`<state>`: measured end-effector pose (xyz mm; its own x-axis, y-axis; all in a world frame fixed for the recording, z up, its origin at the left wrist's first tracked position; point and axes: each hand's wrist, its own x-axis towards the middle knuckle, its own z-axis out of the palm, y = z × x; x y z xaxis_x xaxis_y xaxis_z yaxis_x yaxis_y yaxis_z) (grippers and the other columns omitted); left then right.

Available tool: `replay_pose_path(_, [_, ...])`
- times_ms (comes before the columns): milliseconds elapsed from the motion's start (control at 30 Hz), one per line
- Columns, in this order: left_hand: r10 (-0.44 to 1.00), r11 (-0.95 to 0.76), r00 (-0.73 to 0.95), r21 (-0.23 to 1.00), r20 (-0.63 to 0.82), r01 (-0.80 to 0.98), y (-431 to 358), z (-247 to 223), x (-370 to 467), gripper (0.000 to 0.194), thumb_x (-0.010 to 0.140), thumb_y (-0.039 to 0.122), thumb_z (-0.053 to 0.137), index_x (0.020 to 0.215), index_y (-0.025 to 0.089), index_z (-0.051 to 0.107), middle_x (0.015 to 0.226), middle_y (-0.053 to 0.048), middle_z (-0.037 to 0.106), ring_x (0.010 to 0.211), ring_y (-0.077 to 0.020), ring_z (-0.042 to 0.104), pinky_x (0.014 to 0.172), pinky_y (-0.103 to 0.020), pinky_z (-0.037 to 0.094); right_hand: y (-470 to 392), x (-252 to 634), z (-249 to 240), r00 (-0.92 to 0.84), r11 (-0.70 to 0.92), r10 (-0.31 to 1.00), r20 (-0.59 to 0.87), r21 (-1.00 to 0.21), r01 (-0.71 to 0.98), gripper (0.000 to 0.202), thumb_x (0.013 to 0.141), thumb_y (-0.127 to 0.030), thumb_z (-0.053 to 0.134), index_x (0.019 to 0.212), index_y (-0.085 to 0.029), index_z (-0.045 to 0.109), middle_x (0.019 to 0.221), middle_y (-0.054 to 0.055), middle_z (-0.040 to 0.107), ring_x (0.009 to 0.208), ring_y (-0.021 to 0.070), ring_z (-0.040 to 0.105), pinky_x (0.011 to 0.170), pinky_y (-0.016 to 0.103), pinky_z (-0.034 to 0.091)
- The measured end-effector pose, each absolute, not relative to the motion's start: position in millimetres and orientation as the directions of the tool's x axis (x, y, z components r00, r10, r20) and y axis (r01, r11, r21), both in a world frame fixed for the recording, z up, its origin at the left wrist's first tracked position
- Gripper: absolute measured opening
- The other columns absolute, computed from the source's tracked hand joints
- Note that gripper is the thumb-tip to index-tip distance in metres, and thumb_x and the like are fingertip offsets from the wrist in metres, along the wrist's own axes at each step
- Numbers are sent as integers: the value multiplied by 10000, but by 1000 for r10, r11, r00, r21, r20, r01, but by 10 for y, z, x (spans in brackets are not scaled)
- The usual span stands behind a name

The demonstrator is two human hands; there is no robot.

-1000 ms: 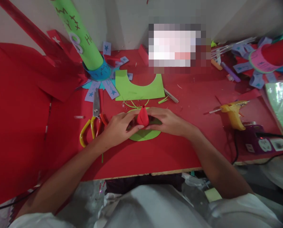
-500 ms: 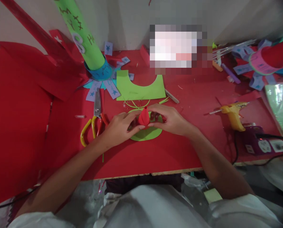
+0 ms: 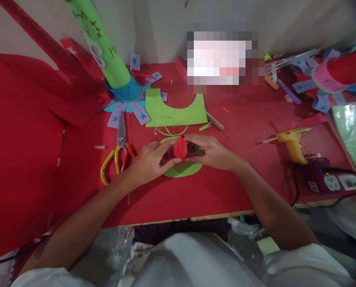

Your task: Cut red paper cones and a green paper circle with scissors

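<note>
A small red cone (image 3: 180, 150), rolled from sheet material with a narrow tip pointing up, stands over a rounded green piece (image 3: 182, 170). My left hand (image 3: 154, 158) grips the cone from the left, thumb at its base. From the right, my right hand (image 3: 214, 151) holds the same cone with thumb and fingers curved round it. Part of the green piece is hidden under my hands. Beside my left hand lie scissors (image 3: 122, 133) with yellow and red handles.
Behind my hands lies a green offcut (image 3: 178, 115) with a curved notch. A green tube (image 3: 112, 59) stands at the back left, a pink-banded red tube (image 3: 333, 75) at the right. A yellow glue gun (image 3: 296, 147) rests by a purple power box (image 3: 318, 175) with a cord.
The right hand's fingers have shifted slightly around the cone, its thumb closer along the base. Both hands stay on the cone; the whole view has moved very little.
</note>
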<state>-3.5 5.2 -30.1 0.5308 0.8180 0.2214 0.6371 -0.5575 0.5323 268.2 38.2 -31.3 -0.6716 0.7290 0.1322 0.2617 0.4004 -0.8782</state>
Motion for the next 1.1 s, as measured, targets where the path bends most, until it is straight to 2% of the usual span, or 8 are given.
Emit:
replay_pose_path(200, [839,-507,513,601,180,618,44,-275,-27,459,1069,537,671,1405,228,635,941,-24,767,824,-220,745,783,-316,566,390,2681,-327,-679,438,719,147,-855,278,497,999,-412,815,1459,-252,717,1354,127,798,1096,261,773,994,390,644])
replay_pose_path(433, [842,-499,511,607,171,619,42,-284,-28,461,1067,541,673,1409,234,641,927,-18,756,837,-221,744,786,-316,563,396,2655,-278,-692,453,705,159,-851,267,381,1006,-415,805,1340,-237,753,1307,120,809,1107,264,764,971,374,634])
replay_pose_path(567, [838,-507,514,605,180,614,40,-286,-27,452,1074,533,665,1405,225,645,930,-20,761,847,-222,749,807,-319,568,393,2654,-272,-693,450,703,161,-855,258,376,1009,-409,801,1336,-231,748,1302,122,810,1103,263,767,952,366,636])
replay_pose_path(1100, [833,-522,519,584,192,622,41,-286,-22,460,1089,560,635,1401,221,642,975,-38,787,858,-222,758,788,-316,570,403,2663,-305,-707,498,683,183,-825,267,418,1011,-369,809,1403,-238,750,1385,123,803,1210,290,770,1065,408,614])
